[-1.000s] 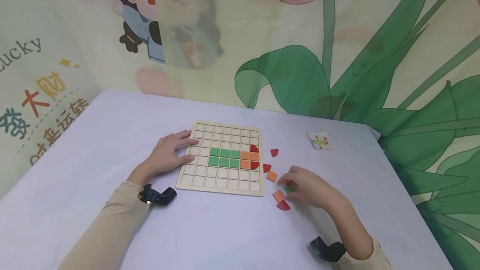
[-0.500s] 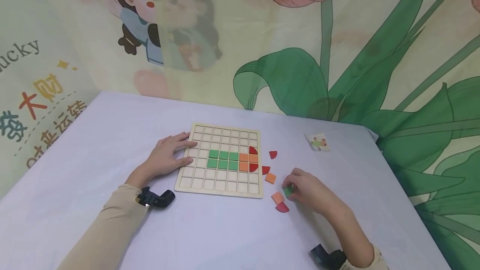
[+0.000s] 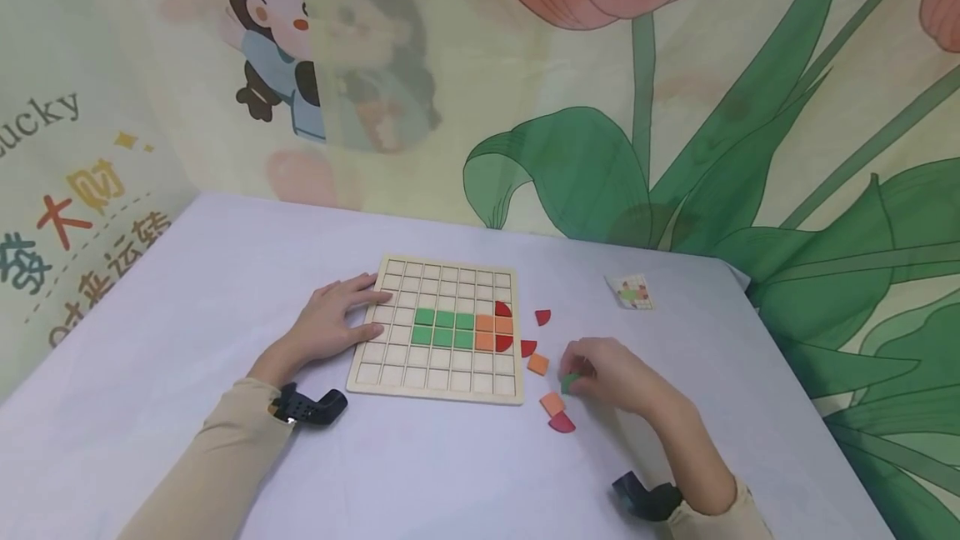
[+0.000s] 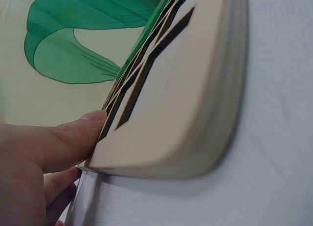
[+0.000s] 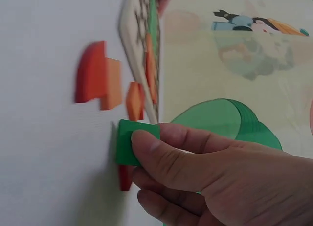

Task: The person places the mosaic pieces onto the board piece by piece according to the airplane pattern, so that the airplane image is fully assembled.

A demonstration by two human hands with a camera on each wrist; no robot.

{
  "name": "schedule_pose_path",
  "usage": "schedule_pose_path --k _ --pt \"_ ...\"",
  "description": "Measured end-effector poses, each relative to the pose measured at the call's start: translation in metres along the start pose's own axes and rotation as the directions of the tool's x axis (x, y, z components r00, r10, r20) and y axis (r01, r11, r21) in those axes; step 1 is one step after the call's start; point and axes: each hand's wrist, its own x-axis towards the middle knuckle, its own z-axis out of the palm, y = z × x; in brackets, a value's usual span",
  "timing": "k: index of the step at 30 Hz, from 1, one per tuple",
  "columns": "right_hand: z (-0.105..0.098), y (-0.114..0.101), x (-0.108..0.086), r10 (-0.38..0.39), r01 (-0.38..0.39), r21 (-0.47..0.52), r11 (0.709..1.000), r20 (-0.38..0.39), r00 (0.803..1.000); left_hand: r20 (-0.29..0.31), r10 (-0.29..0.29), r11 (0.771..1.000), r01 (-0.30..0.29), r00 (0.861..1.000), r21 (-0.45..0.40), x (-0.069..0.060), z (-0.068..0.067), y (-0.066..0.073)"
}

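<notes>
While the left hand [image 3: 326, 319] rests on the left edge of the wooden grid board [image 3: 437, 354], thumb and fingers spread, the right hand [image 3: 613, 372] pinches a green square [image 5: 126, 146] between thumb and fingers, right of the board. Nearby on the white surface [image 3: 420, 473] lie two orange squares [image 3: 537, 365] and three red wedges [image 3: 562, 423]. On the board, six green tiles [image 3: 444, 319] sit beside orange tiles [image 3: 485, 323] and two red pieces [image 3: 502, 309].

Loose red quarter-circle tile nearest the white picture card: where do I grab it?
Pinch the red quarter-circle tile by its curved edge and opposite corner, probably best from above and the right. It's thin, lying flat on the white cloth, with the pale wooden grid board to its left.
</notes>
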Motion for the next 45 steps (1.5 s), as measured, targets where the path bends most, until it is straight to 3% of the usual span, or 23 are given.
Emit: schedule_pose_path --k 9,17,21,31,34,45 --pt "-0.017 -0.011 0.035 -0.065 0.067 0.097 0.993 -0.025 0.998 -0.007 -0.006 1.0 0.006 1.0 0.003 0.0 0.001 -0.002" --pt "-0.015 -0.047 0.068 -0.156 0.172 0.204 0.964 -0.09 0.984 -0.014 0.0 1.0 0.0 1.0 -0.005 0.0 0.003 -0.002" --pt "-0.008 -0.069 0.08 -0.161 0.188 0.247 0.951 -0.125 0.979 -0.012 -0.009 1.0 0.009 1.0 -0.004 -0.001 0.003 -0.001" --pt "0.011 -0.109 0.096 -0.252 0.293 0.272 0.917 -0.175 0.952 -0.031 0.001 1.0 -0.001 1.0 -0.014 -0.002 0.003 -0.001" --pt "0.019 -0.118 0.099 -0.241 0.28 0.286 0.916 -0.165 0.956 -0.038 -0.002 0.999 0.0 0.999 -0.036 -0.002 0.004 -0.001" --pt "0.039 -0.14 0.103 -0.276 0.322 0.253 0.912 -0.2 0.94 -0.047 -0.024 0.999 0.022 0.999 -0.041 -0.003 0.0 0.001"
